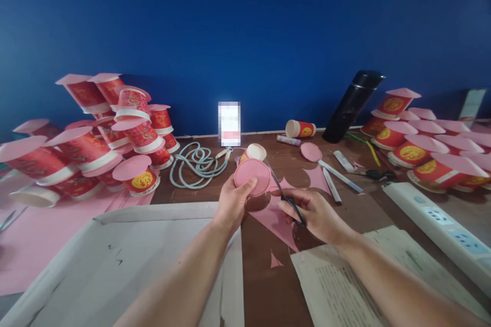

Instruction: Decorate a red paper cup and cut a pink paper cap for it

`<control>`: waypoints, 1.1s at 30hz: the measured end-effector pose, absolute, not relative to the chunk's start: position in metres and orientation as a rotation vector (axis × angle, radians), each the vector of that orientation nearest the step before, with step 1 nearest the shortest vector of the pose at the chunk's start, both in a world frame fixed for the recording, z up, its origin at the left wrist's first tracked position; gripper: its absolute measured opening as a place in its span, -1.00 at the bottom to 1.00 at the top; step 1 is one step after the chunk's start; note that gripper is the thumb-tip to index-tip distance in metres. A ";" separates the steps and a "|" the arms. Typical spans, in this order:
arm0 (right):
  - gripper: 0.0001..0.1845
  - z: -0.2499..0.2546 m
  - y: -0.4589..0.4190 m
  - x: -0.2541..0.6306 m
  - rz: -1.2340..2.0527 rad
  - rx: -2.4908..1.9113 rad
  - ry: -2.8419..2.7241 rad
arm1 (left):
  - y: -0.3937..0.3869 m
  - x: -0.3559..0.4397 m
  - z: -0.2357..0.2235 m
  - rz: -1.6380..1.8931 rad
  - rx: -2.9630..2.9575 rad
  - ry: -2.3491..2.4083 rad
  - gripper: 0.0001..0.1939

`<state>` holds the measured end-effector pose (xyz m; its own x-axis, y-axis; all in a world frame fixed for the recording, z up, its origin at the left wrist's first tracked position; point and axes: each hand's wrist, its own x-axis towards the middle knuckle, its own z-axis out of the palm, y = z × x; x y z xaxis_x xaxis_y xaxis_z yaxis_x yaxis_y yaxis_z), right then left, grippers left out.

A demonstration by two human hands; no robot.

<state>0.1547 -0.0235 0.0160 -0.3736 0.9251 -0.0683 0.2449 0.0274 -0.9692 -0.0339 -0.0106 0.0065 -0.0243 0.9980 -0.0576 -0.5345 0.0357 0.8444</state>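
Note:
My left hand [233, 203] grips a round pink paper disc [252, 176] by its lower left edge, the thumb lying on its face. Black-handled scissors [293, 206] are in my right hand [312, 212], their blades pointing up and left beside the disc's right edge. Right behind the disc stands a paper cup [256, 153], partly hidden by it. Beneath the hands lie pink paper offcuts [273, 218] on the brown table. Another pink disc [311, 152] rests further right, touching a white pen.
Stacked red cups [134, 135] with pink tops fill the left; more cups [416, 156] stand right. A black flask [352, 107] leans against the blue wall. A coiled cable [197, 163], a glue stick [288, 140], a power strip [437, 219] and a white board [153, 265] lie around.

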 end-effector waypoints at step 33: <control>-0.68 0.012 -0.022 0.157 1.392 -1.169 -1.682 | -0.011 -0.036 0.005 1.384 0.760 0.843 -0.63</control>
